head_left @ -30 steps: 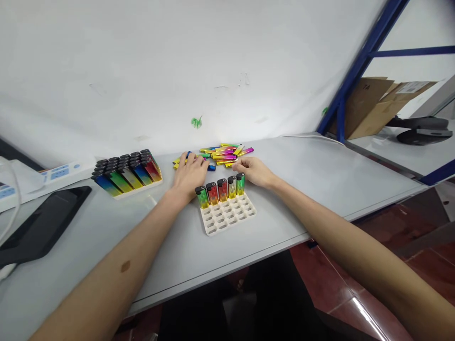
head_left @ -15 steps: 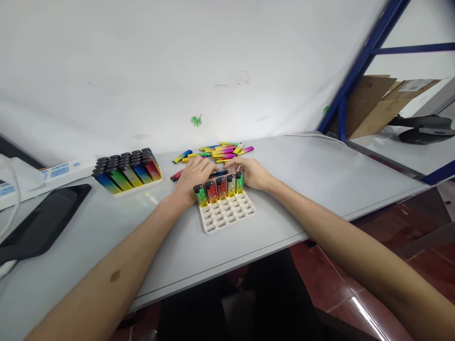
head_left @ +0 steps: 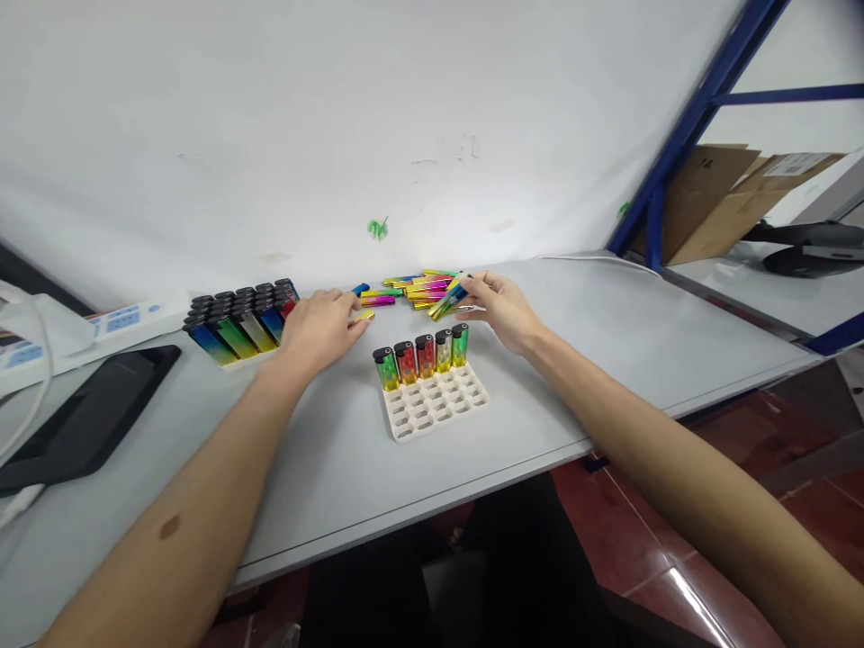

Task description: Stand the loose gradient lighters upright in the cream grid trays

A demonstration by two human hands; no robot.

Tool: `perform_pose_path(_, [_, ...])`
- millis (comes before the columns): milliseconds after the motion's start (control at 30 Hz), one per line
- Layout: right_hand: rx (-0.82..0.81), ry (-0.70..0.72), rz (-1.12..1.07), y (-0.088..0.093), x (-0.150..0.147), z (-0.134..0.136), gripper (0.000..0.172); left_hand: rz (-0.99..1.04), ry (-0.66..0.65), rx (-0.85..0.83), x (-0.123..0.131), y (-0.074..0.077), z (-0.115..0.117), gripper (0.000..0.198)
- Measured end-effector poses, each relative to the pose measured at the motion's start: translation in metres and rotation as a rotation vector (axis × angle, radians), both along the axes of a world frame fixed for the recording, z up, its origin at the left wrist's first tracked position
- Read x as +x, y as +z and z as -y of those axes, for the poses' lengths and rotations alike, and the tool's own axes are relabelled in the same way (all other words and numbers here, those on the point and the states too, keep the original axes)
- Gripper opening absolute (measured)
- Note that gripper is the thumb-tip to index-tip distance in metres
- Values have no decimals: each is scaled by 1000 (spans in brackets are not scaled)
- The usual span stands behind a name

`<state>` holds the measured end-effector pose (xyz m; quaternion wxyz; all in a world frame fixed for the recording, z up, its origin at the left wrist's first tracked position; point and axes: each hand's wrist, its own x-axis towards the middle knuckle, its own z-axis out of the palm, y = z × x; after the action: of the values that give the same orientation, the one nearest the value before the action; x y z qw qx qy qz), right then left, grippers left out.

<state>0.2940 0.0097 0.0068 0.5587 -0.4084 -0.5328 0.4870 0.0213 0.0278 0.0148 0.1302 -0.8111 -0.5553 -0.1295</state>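
Picking from the pile is the step in hand: the right hand (head_left: 503, 310) is pinched on a lighter (head_left: 448, 302) at the near edge of the loose lighters (head_left: 415, 286). The left hand (head_left: 320, 326) lies curled on the worktop (head_left: 607, 342), fingertips at a yellow lighter (head_left: 365, 315) — whether it grips, I cannot tell. Standing the held one up would call for a free slot in the white tray (head_left: 438, 409). The upright lighters (head_left: 423, 355) in its far row stand in the way — a full tray (head_left: 239, 328) sits to the left.

A white wall (head_left: 270, 135) backs the grey table (head_left: 607, 342); red floor tiles (head_left: 776, 504) below.
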Motion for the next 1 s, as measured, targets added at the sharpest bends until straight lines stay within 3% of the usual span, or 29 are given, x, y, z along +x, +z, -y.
perform_pose_path(233, [-120,39,-100,8,-3,7,27,-60,55,-107,3,-3,3,25])
perform_pose_path(367, [-167,48,-74,7,-4,6,23,-77,-60,-147,6,-7,2,22])
perform_pose_path(500, [-216,9,-41,2,-4,3,28,-59,-137,-189,10,-5,7,34])
perform_pose_path(633, [-179,2,36,-2,-5,3,25,-100,-33,-208,11,-1,11,39])
perform_pose_path(767, [-118,36,97,-3,-7,6,33,-103,36,-245,8,-2,8,33])
perform_pose_path(867, [-137,77,99,-4,-6,6,33,-70,30,-224,8,-2,6,29])
perform_pose_path(1000, [-183,81,121,-4,-4,4,51,54,-45,-105,13,2,11,33])
